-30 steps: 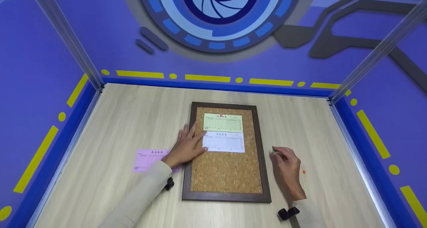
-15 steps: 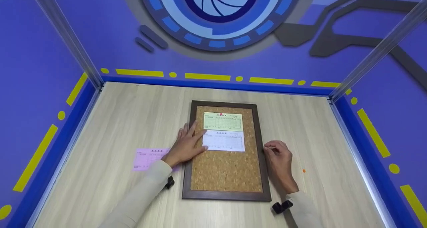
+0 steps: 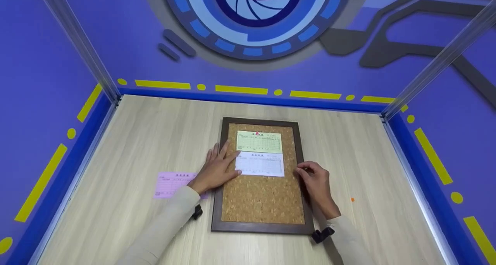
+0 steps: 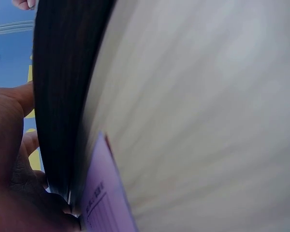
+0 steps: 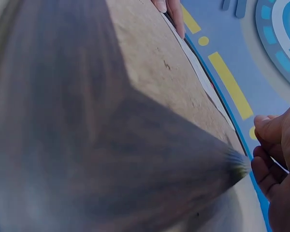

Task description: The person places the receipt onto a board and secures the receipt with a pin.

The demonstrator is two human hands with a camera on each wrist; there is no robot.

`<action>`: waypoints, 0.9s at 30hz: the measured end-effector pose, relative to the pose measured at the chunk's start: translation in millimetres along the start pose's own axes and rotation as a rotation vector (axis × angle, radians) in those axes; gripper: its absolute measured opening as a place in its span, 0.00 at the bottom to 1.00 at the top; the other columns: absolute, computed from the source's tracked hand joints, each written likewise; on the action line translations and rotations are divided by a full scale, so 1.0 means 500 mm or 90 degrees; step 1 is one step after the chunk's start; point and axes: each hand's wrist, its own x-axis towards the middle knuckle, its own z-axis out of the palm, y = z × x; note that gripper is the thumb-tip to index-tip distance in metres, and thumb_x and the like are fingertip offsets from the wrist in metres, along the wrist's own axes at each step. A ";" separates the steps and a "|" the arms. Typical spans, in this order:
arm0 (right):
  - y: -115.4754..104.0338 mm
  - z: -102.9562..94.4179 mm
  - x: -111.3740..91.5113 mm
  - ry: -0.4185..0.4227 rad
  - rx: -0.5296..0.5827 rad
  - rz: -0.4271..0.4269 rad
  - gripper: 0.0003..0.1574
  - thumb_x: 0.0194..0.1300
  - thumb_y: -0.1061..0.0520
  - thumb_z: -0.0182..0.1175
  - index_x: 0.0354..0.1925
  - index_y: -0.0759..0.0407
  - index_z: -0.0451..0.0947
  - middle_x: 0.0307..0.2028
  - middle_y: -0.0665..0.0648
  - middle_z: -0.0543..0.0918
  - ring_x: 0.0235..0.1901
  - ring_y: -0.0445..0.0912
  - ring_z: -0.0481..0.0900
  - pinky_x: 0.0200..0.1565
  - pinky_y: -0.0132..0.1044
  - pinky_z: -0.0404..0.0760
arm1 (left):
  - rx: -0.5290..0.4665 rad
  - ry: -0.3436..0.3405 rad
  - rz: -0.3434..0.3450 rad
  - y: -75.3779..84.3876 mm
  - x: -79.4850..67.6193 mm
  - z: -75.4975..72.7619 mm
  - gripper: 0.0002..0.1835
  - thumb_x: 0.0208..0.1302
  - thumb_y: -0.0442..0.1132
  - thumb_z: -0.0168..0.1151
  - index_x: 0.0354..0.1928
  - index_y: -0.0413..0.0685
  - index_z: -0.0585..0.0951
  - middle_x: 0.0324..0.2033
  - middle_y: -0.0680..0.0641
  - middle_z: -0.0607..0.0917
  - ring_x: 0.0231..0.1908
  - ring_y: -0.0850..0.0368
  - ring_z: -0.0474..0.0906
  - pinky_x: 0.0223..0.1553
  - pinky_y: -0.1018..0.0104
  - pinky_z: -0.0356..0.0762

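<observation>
A cork board [image 3: 263, 203] with a dark frame lies on the table. Pinned by a red push pin [image 3: 257, 133], a pale green form slip [image 3: 259, 143] occupies its upper part. Directly below is a white form slip [image 3: 260, 165]. My left hand [image 3: 216, 170] rests over the board's left edge, fingers spread, thumb and fingertip touching the white slip's left side. Over the right edge of the frame, my right hand [image 3: 317, 181] pinches thumb and index finger together; the green push pin seen there earlier is hidden now. In the right wrist view these fingers [image 5: 268, 128] are pressed together.
A pink form slip [image 3: 173, 185] lies on the table left of the board, partly under my left forearm. One small orange pin [image 3: 352, 199] sits on the table to the right. Blue panels [image 3: 248, 73] wall the table's back and sides.
My right hand has moved left from the table to the board's right edge, still pinching. The left hand, board and slips have stayed in place.
</observation>
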 end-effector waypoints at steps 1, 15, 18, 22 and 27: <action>-0.001 0.002 0.002 -0.002 -0.003 -0.001 0.04 0.70 0.68 0.74 0.42 0.63 0.90 0.40 0.57 0.91 0.40 0.48 0.88 0.43 0.25 0.82 | 0.000 0.001 0.000 -0.001 0.000 0.001 0.40 0.78 0.62 0.62 0.85 0.55 0.69 0.88 0.36 0.46 0.85 0.23 0.35 0.82 0.28 0.34; -0.009 0.030 0.024 -0.054 0.002 -0.007 0.03 0.72 0.68 0.72 0.44 0.66 0.87 0.39 0.59 0.89 0.38 0.48 0.84 0.39 0.27 0.80 | -0.001 0.002 0.000 0.000 -0.003 0.002 0.40 0.78 0.61 0.63 0.85 0.57 0.69 0.89 0.36 0.46 0.85 0.23 0.35 0.82 0.28 0.34; -0.013 0.035 0.029 -0.065 -0.014 0.008 0.03 0.73 0.67 0.71 0.44 0.65 0.86 0.38 0.58 0.88 0.37 0.47 0.83 0.37 0.28 0.79 | 0.004 -0.001 -0.003 -0.002 -0.003 0.003 0.40 0.78 0.62 0.63 0.85 0.58 0.68 0.89 0.37 0.46 0.85 0.23 0.35 0.82 0.28 0.35; -0.017 0.039 0.038 -0.082 -0.043 0.016 0.03 0.74 0.67 0.70 0.44 0.65 0.85 0.39 0.58 0.88 0.37 0.46 0.81 0.37 0.29 0.77 | 0.008 0.002 0.006 -0.002 -0.002 0.002 0.39 0.78 0.61 0.64 0.84 0.56 0.70 0.88 0.36 0.47 0.84 0.21 0.36 0.81 0.25 0.37; -0.020 0.040 0.048 -0.103 -0.046 0.008 0.04 0.76 0.66 0.69 0.46 0.67 0.85 0.39 0.58 0.87 0.38 0.48 0.80 0.37 0.31 0.77 | 0.006 0.006 0.015 -0.002 0.001 0.001 0.39 0.78 0.61 0.64 0.84 0.54 0.71 0.88 0.34 0.48 0.84 0.19 0.38 0.80 0.23 0.39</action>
